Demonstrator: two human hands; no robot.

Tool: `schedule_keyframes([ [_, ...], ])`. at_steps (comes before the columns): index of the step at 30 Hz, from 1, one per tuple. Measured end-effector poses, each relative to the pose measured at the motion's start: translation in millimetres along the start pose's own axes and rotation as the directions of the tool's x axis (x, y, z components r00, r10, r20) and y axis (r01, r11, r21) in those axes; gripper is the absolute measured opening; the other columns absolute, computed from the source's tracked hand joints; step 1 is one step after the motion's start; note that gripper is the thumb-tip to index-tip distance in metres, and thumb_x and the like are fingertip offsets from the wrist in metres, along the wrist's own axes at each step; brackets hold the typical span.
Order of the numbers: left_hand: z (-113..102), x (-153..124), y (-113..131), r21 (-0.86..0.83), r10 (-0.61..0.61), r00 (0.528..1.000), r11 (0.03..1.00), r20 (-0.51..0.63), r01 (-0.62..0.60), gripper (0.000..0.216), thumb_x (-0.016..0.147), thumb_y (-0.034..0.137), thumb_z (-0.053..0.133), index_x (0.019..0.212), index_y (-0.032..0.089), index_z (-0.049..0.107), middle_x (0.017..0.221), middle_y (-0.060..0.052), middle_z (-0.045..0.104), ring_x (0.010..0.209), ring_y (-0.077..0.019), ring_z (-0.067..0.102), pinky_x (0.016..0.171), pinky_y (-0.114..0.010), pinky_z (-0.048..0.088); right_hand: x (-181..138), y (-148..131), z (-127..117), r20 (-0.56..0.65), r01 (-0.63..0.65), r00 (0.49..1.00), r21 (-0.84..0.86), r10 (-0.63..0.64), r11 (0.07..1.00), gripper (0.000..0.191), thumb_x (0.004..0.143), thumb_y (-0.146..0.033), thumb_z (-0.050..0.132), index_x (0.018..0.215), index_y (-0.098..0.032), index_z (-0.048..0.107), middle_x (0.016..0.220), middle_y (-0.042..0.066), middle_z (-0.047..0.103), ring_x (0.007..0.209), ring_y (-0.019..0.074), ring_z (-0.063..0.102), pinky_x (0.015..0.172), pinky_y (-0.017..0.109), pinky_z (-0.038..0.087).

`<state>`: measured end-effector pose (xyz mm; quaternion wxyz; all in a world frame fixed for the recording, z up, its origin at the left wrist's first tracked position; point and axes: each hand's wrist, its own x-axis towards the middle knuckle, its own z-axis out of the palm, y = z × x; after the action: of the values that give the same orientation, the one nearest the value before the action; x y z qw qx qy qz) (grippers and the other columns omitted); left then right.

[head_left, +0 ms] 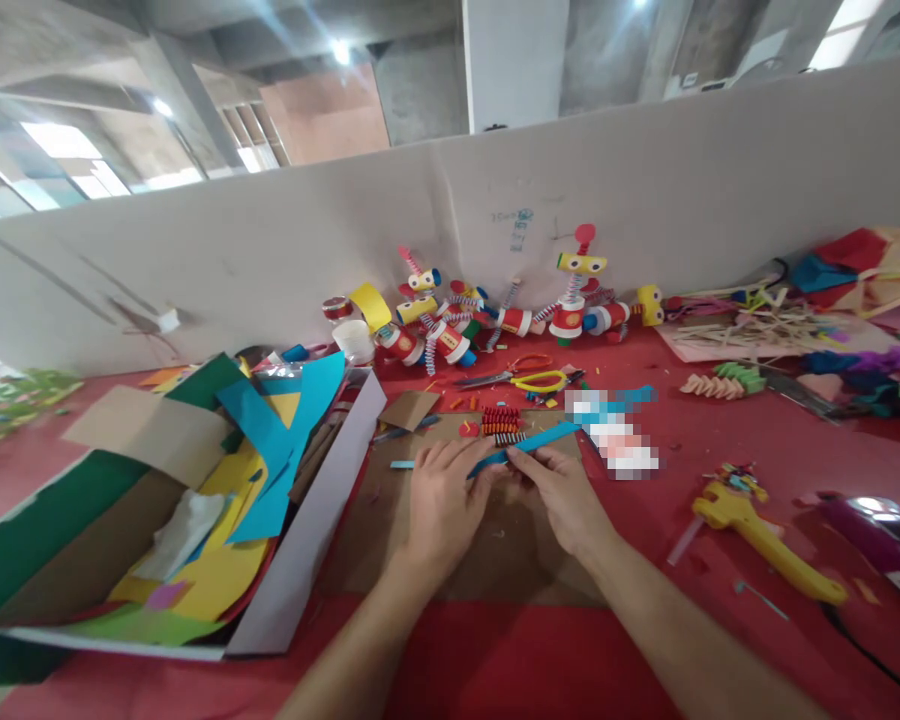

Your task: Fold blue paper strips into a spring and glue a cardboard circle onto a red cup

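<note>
My left hand (442, 500) and my right hand (562, 495) meet over a brown cardboard sheet (495, 545) on the red table. Both pinch a long blue paper strip (529, 445) that slants up to the right between them. The left fingers are curled on its lower end, the right fingers grip it near the middle. Just beyond the hands lie small folded paper springs (501, 422) in red and dark colours, and a short light-blue paper piece (402, 464) rests left of my left hand.
An open box (307, 530) of coloured paper sheets stands at the left. Paper robot figures (570, 300) line the white partition at the back. Yellow-handled scissors (529, 380) lie behind the springs. A yellow glue gun (765, 535) lies at the right, with paper scraps beyond it.
</note>
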<state>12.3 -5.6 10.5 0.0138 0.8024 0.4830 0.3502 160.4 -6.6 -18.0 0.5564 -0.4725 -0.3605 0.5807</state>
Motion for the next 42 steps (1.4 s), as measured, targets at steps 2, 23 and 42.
schedule_keyframes([
  [2,-5.9,10.6,3.2,-0.104,-0.149,0.961,0.979,0.234,0.177,0.024,0.085,0.031,0.048,0.09,0.021,0.069,0.081,-0.004,0.07,0.073,-0.0178,0.06,0.065,-0.028,0.039,0.9,-0.4,-0.7,-0.001,0.014,1.0,-0.024,-0.014,1.0,0.022,0.068,-0.04,0.071,0.069,-0.018,0.069,0.059,-0.002,0.059,0.056,0.0102,0.047,0.056,0.025,0.034],
  [23,1.3,17.7,-8.2,-0.565,-0.163,0.668,0.411,0.726,0.715,0.03,0.075,0.041,0.06,0.084,0.015,0.072,0.08,-0.005,0.07,0.076,-0.0172,0.061,0.076,-0.029,0.045,1.5,-6.4,-3.2,0.111,-0.049,0.993,0.046,0.044,0.998,0.023,0.065,-0.041,0.072,0.068,-0.019,0.071,0.064,0.002,0.064,0.059,0.0136,0.051,0.06,0.028,0.039],
  [42,-16.8,20.7,-14.8,-0.414,-0.109,0.512,0.459,0.852,0.786,0.022,0.067,0.035,0.067,0.075,0.016,0.073,0.072,-0.007,0.071,0.069,-0.0169,0.064,0.073,-0.029,0.047,24.3,-39.8,-42.2,-0.314,0.163,0.945,0.229,-0.086,0.96,0.019,0.052,-0.027,0.081,0.066,-0.019,0.071,0.062,-0.001,0.062,0.057,0.01,0.05,0.052,0.025,0.037],
])
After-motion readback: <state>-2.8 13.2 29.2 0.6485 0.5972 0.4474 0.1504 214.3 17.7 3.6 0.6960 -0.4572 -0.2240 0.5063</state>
